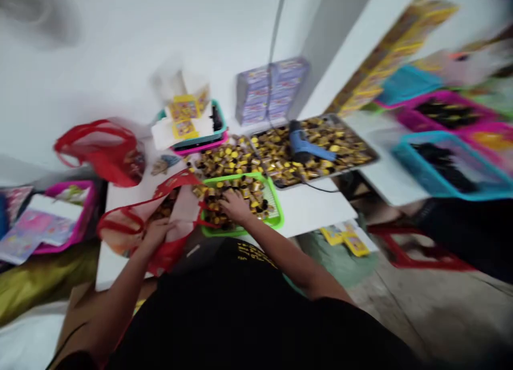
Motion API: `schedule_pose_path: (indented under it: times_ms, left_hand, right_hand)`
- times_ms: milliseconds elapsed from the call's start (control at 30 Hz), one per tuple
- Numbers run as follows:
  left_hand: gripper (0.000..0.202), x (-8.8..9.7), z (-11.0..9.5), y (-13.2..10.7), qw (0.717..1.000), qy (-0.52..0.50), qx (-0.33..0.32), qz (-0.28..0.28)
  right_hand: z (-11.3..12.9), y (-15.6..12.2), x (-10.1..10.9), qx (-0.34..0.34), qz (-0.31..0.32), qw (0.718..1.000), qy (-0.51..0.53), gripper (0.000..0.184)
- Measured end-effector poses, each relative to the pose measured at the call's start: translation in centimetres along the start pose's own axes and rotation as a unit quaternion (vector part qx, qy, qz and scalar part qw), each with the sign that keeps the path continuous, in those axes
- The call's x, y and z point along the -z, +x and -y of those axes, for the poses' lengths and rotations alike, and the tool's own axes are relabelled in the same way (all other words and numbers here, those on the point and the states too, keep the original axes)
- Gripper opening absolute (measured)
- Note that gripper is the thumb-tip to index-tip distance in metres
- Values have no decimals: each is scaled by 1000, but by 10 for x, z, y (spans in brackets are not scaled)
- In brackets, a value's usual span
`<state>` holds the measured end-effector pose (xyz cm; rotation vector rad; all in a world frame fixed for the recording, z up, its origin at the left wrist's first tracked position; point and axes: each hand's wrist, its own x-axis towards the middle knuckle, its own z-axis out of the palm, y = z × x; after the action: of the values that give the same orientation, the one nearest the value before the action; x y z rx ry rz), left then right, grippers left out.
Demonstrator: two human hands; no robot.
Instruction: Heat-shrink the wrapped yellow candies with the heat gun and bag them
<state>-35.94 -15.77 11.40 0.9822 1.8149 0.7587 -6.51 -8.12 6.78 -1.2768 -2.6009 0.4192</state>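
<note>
While left hand (pixel 156 232) grips one red bag (pixel 172 220), right hand (pixel 236 207) open on capped pieces (pixel 224 215) in one green tray (pixel 276 212)

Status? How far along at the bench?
Done-looking: the metal tray holds gold-and-black pieces, a blue heat gun on them. In hand: right hand in the green tray of pieces, left hand on a red-handled bag. Remaining: both trays are heaped.
</note>
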Motion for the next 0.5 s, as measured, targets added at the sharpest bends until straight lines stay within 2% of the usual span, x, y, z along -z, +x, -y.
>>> schedule_pose_path:
  times_ms: [33,100,233,300,400,500]
  left_hand:
    - [49,15,10,-4,1000,-7,17,-14]
    - [53,25,21,-4,999,-28,28,-16]
    - [55,15,25,4,999,-39,3,27]
    - [56,11,27,7,998,-20,-4,59]
    - [59,7,31,11,995,2,-8,95]
    - [63,0,35,16,994,32,-16,105]
  right_hand:
    - [-1,5,-13,-29,-15,999,1,35]
    - [5,9,-28,-44,-44,998,-1,41]
    - [33,23,-25,33,-60,997,-24,45]
    - [48,45,-20,63,-34,996,-47,45]
    - [66,85,-19,104,56,990,-80,42]
    - [71,113,-23,63,110,986,-105,45]
